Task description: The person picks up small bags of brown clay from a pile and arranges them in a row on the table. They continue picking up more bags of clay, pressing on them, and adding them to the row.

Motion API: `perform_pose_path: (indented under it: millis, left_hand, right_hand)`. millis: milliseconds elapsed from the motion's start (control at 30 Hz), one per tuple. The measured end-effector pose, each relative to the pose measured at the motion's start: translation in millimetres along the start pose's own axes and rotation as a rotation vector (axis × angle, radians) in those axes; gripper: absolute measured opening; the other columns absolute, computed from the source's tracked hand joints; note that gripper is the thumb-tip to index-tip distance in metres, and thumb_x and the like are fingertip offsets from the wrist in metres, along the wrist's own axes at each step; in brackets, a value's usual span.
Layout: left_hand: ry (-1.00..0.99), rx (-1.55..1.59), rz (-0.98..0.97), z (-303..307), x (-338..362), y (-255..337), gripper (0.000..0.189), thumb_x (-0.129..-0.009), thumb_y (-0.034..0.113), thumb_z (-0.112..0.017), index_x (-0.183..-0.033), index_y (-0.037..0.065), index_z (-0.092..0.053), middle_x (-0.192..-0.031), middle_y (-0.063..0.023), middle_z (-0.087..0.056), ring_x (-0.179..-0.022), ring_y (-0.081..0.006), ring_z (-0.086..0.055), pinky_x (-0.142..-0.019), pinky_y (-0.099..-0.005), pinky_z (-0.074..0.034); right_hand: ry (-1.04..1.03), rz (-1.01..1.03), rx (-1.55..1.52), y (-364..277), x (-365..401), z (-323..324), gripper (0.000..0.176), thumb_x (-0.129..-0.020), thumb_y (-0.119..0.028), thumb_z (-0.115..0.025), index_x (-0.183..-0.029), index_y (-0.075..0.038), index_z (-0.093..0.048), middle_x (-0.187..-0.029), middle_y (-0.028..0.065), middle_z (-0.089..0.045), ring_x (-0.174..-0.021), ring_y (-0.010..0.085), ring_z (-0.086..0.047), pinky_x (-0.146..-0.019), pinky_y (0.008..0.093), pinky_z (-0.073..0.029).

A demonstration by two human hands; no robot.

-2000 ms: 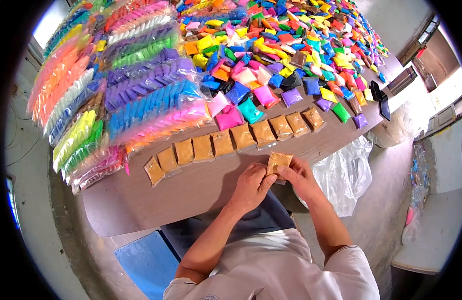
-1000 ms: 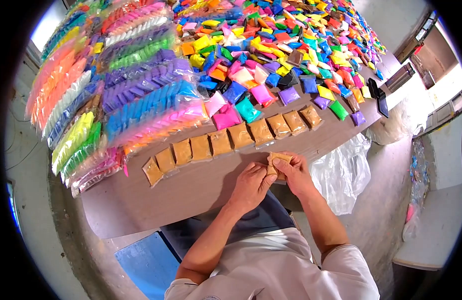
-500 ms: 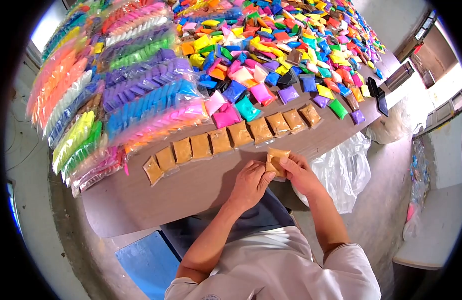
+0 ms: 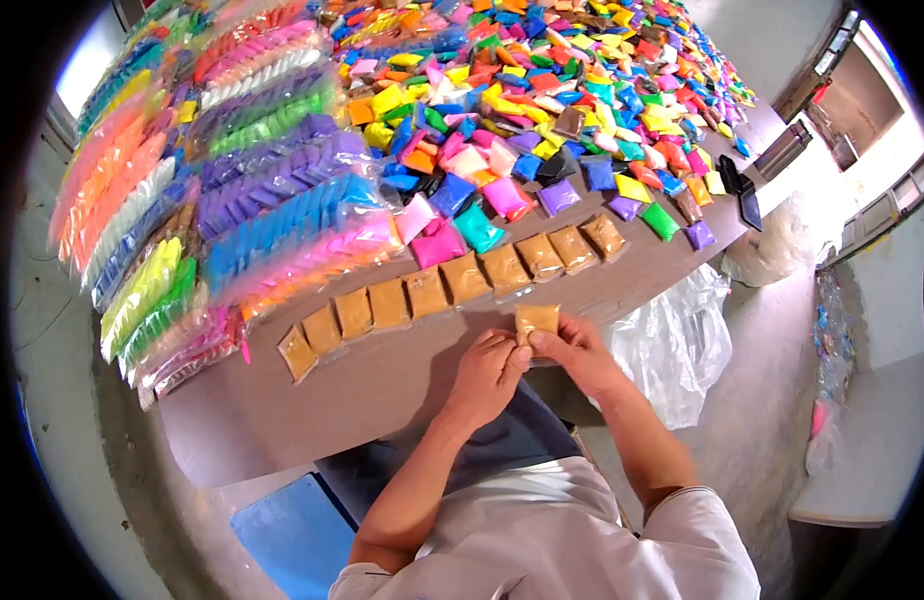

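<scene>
Above the table's near edge, a small clear packet of tan-brown filling (image 4: pixel 537 321) is held upright between my two hands. My left hand (image 4: pixel 488 374) is closed, its thumb and fingers pinching the packet's lower left corner. The thumb of my right hand (image 4: pixel 576 356) presses on the lower front, with its fingers behind the right side. Just beyond the hands, several similar tan-brown packets (image 4: pixel 466 279) lie side by side in a slightly curved row on the table.
Loose packets of many colours (image 4: pixel 572 100) cover the far side of the brown table (image 4: pixel 282 420). Clear bags of sorted packets (image 4: pixel 292 190) are stacked at the left. A black object (image 4: pixel 742 192) lies at the right end. White plastic bags (image 4: pixel 677 345) hang off the right edge.
The packet has shifted slightly left and down in view. My right thumb has slid from its upper right side to its lower front. My left hand still pinches the lower left.
</scene>
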State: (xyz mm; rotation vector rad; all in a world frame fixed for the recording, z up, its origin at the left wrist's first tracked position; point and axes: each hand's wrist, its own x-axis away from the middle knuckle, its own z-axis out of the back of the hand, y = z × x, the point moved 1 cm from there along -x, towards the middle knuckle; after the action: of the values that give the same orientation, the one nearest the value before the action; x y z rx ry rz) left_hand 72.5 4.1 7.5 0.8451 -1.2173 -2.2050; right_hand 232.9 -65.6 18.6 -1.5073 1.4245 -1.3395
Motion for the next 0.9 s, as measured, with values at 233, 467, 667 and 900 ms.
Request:
perform_pose_path:
  millis: [233,467,667,900]
  left_hand:
    - [-0.037,-0.087,-0.041,0,2,-2,0.030,-0.099,0.024,-0.054,-0.085,0.001,-0.066,-0.091,-0.0130,-0.067,-0.094,-0.0326,-0.060,-0.082,-0.0412,-0.049]
    - [-0.013,-0.079,-0.055,-1,-1,2,0.023,-0.095,0.021,-0.059,-0.087,0.001,-0.067,-0.092,-0.0089,-0.068,-0.095,-0.0299,-0.060,-0.085,-0.0391,-0.049]
    - [-0.009,-0.141,-0.073,-3,-1,4,0.017,-0.092,0.017,-0.063,-0.087,0.002,-0.068,-0.092,-0.0079,-0.069,-0.095,-0.0290,-0.061,-0.084,-0.0384,-0.049]
    - [0.028,-0.150,-0.080,-4,-2,7,0.017,-0.091,0.018,-0.065,-0.084,0.003,-0.068,-0.089,-0.0059,-0.068,-0.094,-0.0275,-0.061,-0.082,-0.0379,-0.051]
  right_hand:
    - [-0.041,0.157,0.158,-5,7,4,0.028,-0.097,-0.015,-0.065,-0.120,0.000,-0.061,-0.107,0.0052,-0.067,-0.097,0.0130,-0.063,-0.084,0.0310,-0.053]
    - [0.572,0.439,0.282,-67,-5,102,0.028,-0.095,-0.019,-0.065,-0.117,-0.003,-0.063,-0.101,0.0014,-0.066,-0.089,0.0106,-0.062,-0.079,0.0281,-0.051]
    - [0.506,0.118,0.804,-84,-49,198,0.028,-0.093,-0.029,-0.066,-0.098,-0.002,-0.065,-0.080,-0.0037,-0.055,-0.072,0.0073,-0.047,-0.060,0.0274,-0.037]
    - [0.385,0.138,0.919,-76,-90,213,0.027,-0.092,-0.026,-0.068,-0.086,0.000,-0.062,-0.075,-0.0036,-0.050,-0.071,0.0070,-0.043,-0.059,0.0284,-0.036]
